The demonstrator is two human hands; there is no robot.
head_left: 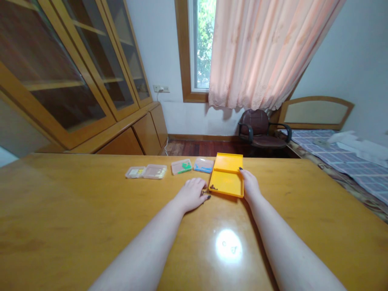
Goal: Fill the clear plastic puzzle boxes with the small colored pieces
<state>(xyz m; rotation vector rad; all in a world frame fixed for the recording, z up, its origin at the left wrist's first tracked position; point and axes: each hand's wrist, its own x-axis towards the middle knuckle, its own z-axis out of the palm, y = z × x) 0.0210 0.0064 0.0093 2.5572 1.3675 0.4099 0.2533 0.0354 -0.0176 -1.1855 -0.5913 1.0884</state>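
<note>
Where a yellow tray (228,180) lies near the far edge of a wooden table (91,210), it is flanked by two bare hands.

The left hand (192,194) is laid palm down on the table just beside the tray's near left corner, its fingers loosely curled and touching the rim; nothing is seen to be held in it. The right hand (250,184) is stretched flat along the tray's right edge, fingers extended against the rim rather than closed around it. A few small dark bits (213,187) are seen inside the tray, by the near left corner. Four small clear boxes (155,171) with coloured contents are lined up on the table to the left of the tray. Beyond the table, an office chair (260,129), a bed (348,161) and a pink curtain (266,48) are shown.
</note>
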